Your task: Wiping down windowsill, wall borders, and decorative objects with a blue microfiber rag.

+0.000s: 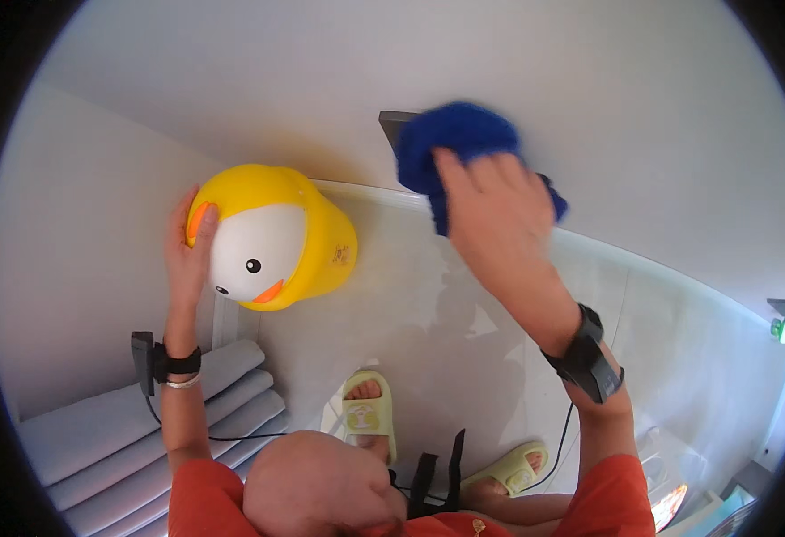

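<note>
My left hand (189, 258) grips the rim side of a yellow duck-shaped container (328, 235) with a white, black-eyed front and orange details. The container is tilted near the wall corner. My right hand (499, 208) holds a bunched blue cloth (456, 131) against the wall. Beneath the cloth, a dark grey wall plate (392, 126) shows only its left part; the remainder is hidden. The cloth and right fingers are slightly blurred.
Stacked grey padded panels (130, 429) lie at the lower left. A white baseboard (379, 193) runs along the wall above the tiled floor (419, 302). At the far right, a green-and-white plug (781, 329) sits by another dark plate (783, 308). Cables trail from both wrist devices.
</note>
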The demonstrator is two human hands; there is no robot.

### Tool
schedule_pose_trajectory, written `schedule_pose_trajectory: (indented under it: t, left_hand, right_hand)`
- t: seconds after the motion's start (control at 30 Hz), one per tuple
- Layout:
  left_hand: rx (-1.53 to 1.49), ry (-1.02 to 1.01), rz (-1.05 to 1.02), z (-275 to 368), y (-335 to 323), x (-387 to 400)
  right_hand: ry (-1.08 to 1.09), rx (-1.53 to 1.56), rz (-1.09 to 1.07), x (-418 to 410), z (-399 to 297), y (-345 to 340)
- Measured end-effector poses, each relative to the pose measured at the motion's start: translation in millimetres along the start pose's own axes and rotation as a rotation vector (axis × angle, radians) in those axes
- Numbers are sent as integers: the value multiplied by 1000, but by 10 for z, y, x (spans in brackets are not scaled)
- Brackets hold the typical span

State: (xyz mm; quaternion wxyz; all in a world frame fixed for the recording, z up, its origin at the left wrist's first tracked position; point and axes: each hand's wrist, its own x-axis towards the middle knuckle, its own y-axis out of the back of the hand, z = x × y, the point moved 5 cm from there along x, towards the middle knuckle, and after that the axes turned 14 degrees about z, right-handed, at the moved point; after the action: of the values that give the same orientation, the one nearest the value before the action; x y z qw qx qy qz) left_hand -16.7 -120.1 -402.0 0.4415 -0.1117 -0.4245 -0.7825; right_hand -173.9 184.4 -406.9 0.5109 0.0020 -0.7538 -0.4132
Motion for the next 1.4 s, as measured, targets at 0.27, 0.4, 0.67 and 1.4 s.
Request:
schedule_pose_trajectory:
  t: [0.27,0.4,0.67,1.4]
  left_hand:
    - [-124,186,-131,85,-89,-24]
    - [-160,-2,-260,460,-211,-86]
    - [-362,-81,-531,1373,-781,-479]
    - [-556,-68,-296,2066,-1465,-972]
  right_hand:
    - [-490,352,131,-418,893,676]
    - [-697,465,306,-544,1135,728]
    - [-612,619,136,-467,1209,929]
    - [-130,95,445,-345,1720,2653]
